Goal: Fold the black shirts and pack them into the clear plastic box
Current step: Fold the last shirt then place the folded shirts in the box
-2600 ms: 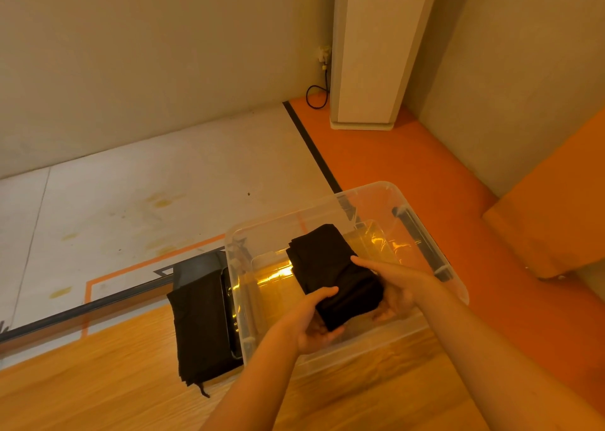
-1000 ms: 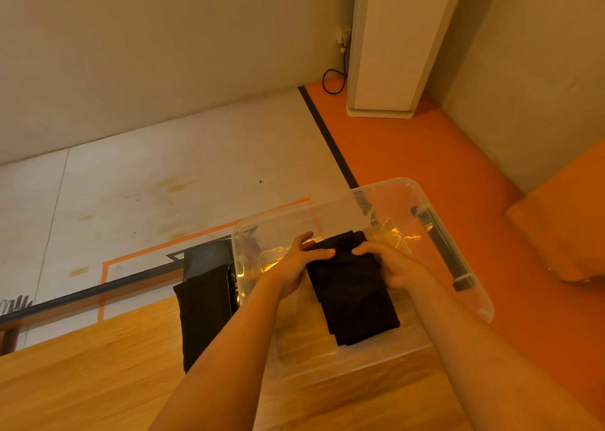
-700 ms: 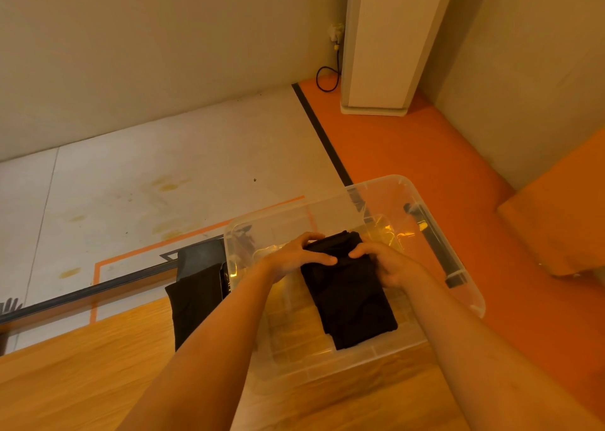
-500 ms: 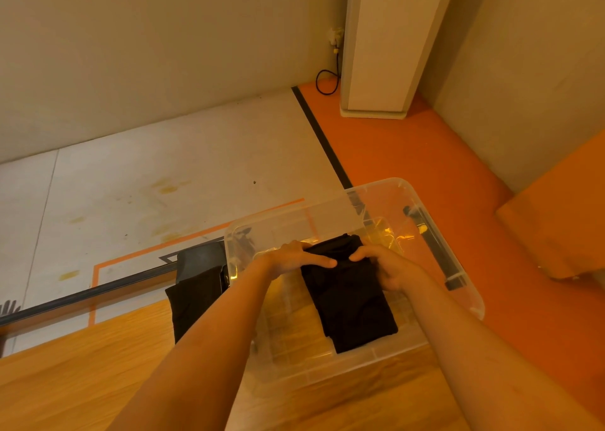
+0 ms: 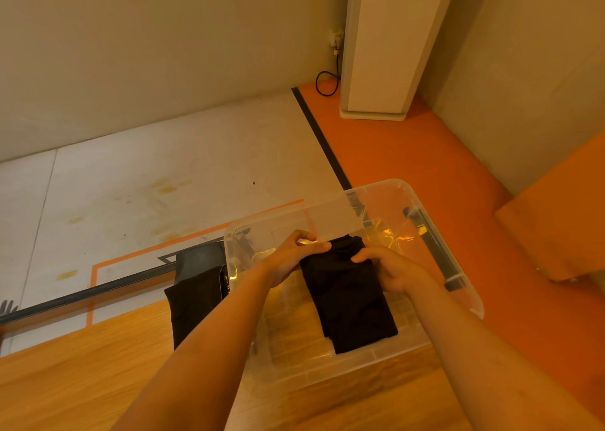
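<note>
Left of the clear plastic box, a forearm covers the near end of a second black shirt. Inside the box, the left hand and right hand hide the far corners of the folded shirt.

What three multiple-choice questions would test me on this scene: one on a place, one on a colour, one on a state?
1. Where is the shirt that the left hand and right hand touch? A on a shelf; B in the clear box; C on a chair.
2. What colour is the floor right of the box? A orange; B blue; C green.
3. The box is: A lidded; B open-topped; C overturned.
Answers: B, the box walls surround it; A, orange shows there; B, no lid covers it.
</note>
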